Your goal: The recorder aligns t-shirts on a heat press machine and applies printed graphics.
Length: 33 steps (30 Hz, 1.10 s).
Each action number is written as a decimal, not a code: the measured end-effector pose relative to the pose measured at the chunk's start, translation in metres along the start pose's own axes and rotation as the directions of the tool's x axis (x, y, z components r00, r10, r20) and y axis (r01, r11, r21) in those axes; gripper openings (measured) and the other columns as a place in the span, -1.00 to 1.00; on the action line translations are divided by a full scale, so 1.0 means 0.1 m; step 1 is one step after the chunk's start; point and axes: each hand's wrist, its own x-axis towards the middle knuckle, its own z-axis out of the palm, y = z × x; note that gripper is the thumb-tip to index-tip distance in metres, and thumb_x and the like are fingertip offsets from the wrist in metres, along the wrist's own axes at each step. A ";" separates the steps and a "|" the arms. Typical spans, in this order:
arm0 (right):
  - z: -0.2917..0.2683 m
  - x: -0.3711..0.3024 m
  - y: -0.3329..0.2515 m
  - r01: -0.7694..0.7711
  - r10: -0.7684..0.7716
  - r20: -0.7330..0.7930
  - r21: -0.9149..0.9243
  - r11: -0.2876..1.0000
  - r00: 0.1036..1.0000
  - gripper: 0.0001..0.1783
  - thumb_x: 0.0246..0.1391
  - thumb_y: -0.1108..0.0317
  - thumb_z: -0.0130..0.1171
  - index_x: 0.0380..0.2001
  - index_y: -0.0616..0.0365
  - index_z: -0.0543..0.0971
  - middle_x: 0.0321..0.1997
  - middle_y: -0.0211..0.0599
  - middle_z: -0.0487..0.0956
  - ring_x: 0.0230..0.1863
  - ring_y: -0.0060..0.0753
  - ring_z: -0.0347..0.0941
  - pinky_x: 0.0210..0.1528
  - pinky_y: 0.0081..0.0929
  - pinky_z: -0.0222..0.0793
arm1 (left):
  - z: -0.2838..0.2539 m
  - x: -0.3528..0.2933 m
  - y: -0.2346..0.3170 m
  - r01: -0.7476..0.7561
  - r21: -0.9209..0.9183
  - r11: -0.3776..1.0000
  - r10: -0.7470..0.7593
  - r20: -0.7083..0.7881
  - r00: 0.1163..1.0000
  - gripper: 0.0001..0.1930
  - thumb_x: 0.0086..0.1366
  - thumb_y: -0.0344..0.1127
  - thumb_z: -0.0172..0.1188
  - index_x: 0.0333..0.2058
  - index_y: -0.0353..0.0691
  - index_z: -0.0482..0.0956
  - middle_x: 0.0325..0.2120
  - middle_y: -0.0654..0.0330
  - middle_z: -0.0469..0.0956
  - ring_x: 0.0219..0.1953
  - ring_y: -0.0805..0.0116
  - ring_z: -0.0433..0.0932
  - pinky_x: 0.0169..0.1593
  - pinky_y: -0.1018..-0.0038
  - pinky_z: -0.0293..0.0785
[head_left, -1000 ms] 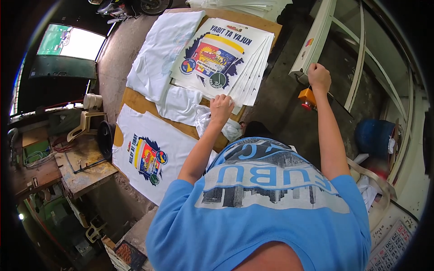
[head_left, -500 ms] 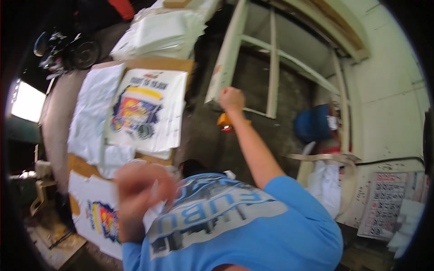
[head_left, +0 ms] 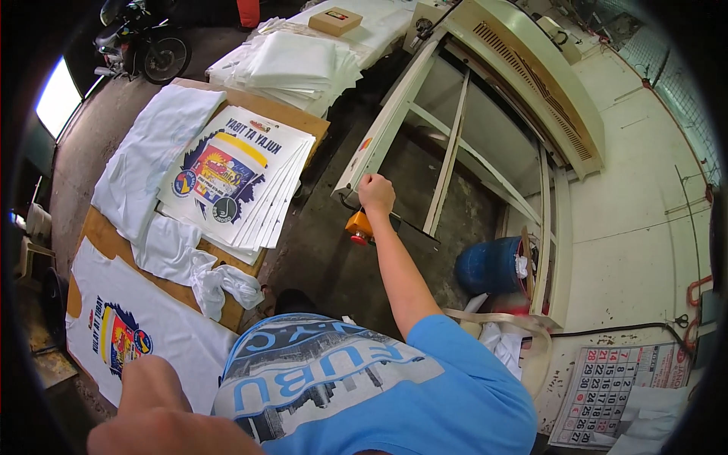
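My right hand (head_left: 377, 195) is closed on the near end of a long cream metal frame (head_left: 390, 136); the fingers' inner side is hidden. Just below it hangs an orange control box (head_left: 359, 223) with a red button. My left hand (head_left: 163, 421) is large and close at the lower left, its fingers mostly out of sight. Beyond it a white printed T-shirt (head_left: 178, 315) lies flat on a brown board (head_left: 106, 239). Farther up the board are a stack of printed white sheets (head_left: 277, 163) and crumpled white cloth (head_left: 140, 140).
A white-covered table (head_left: 379, 34) with stacked white sheets (head_left: 292, 61) and a small brown box (head_left: 334, 21) stands at the back. A blue drum (head_left: 485, 267) sits under the frame. On the right are a pale wall (head_left: 629, 205) and a calendar (head_left: 607, 390). A motorcycle (head_left: 144, 45) stands far left.
My left hand has moved down and left, away from in front of my shirt, so more of the printed T-shirt shows. My right hand stays closed at the frame's end. The view has shifted slightly.
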 end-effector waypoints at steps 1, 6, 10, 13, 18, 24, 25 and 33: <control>-0.01 0.00 0.01 0.006 -0.006 -0.007 0.003 1.000 1.000 -0.62 -0.07 0.16 -0.15 -0.56 0.21 0.56 -0.50 0.03 0.52 -0.42 0.09 0.45 -0.31 -0.11 0.37 | 0.00 -0.07 0.03 0.076 -0.088 0.993 -0.076 -0.005 0.997 -0.90 0.05 -0.44 0.22 -0.53 -0.36 0.54 -0.86 0.27 0.36 -0.89 0.56 0.20 -0.82 0.61 -0.07; 0.00 -0.04 0.02 0.049 -0.049 -0.006 0.033 0.998 0.999 -0.64 -0.09 0.15 -0.13 -0.57 0.17 0.56 -0.52 0.05 0.50 -0.42 0.12 0.44 -0.32 -0.11 0.36 | 0.16 -0.28 0.04 -0.058 0.103 0.993 0.035 0.207 0.978 -0.89 0.08 -0.42 0.20 -0.52 -0.35 0.53 -0.83 0.26 0.41 -0.89 0.56 0.22 -0.80 0.61 -0.05; -0.04 -0.09 0.15 0.112 -0.114 0.018 0.087 0.990 0.993 -0.63 -0.07 0.11 -0.12 -0.58 0.16 0.55 -0.52 0.03 0.50 -0.43 0.12 0.44 -0.33 -0.10 0.36 | 0.39 -0.39 -0.01 -0.091 0.208 0.974 0.052 0.186 0.981 -0.89 0.13 -0.43 0.14 -0.43 -0.37 0.53 -0.79 0.26 0.44 -0.89 0.58 0.19 -0.79 0.61 -0.03; -0.10 -0.19 0.29 0.241 -0.248 0.104 0.079 0.967 0.963 -0.58 0.01 0.02 -0.13 -0.51 0.15 0.53 -0.48 -0.04 0.52 -0.39 0.07 0.44 -0.29 -0.11 0.33 | 0.60 -0.50 -0.10 -0.119 0.275 0.954 0.049 0.248 0.968 -0.89 0.11 -0.44 0.14 -0.41 -0.37 0.53 -0.78 0.26 0.45 -0.89 0.57 0.19 -0.78 0.61 -0.01; -0.24 -0.56 0.44 0.408 -0.402 0.143 -0.016 0.913 0.904 -0.52 0.00 -0.07 -0.09 -0.22 0.12 0.42 -0.20 -0.15 0.45 -0.10 -0.12 0.33 0.01 -0.22 0.12 | 0.94 -0.94 -0.34 -0.209 0.207 0.956 0.144 0.290 0.946 -0.93 0.02 -0.50 0.17 -0.46 -0.33 0.52 -0.78 0.20 0.44 -0.87 0.48 0.25 -0.77 0.57 0.09; -0.37 -0.65 0.62 0.466 -0.478 0.227 0.109 0.878 0.848 -0.30 -0.06 -0.20 -0.07 0.00 0.10 0.32 0.06 -0.01 0.30 0.12 -0.02 0.15 0.16 -0.17 -0.02 | 1.38 -1.64 -0.69 -0.351 0.137 0.926 0.298 0.303 0.905 -0.89 -0.10 -0.57 0.21 -0.52 -0.28 0.51 -0.78 0.12 0.44 -0.85 0.37 0.32 -0.76 0.52 0.22; -0.39 -0.69 0.67 0.505 -0.516 0.206 0.105 0.857 0.832 -0.34 -0.04 -0.19 -0.07 -0.05 0.14 0.40 0.09 -0.01 0.29 0.15 -0.02 0.14 0.15 -0.18 0.02 | 1.46 -1.73 -0.75 -0.373 0.122 0.920 0.323 0.302 0.897 -0.87 -0.12 -0.58 0.22 -0.53 -0.27 0.50 -0.78 0.11 0.44 -0.85 0.36 0.33 -0.76 0.51 0.24; -0.68 -2.58 1.36 0.474 -0.414 -0.258 0.246 0.846 0.873 -0.78 -0.09 0.33 0.06 -0.29 0.06 0.47 -0.15 -0.32 0.43 -0.05 -0.26 0.33 -0.03 -0.23 0.14 | 2.12 -1.82 -0.97 -0.363 0.179 0.914 0.284 0.355 0.891 -0.85 0.08 -0.37 0.21 -0.33 -0.19 0.57 -0.75 0.27 0.46 -0.87 0.62 0.14 -0.76 0.68 -0.11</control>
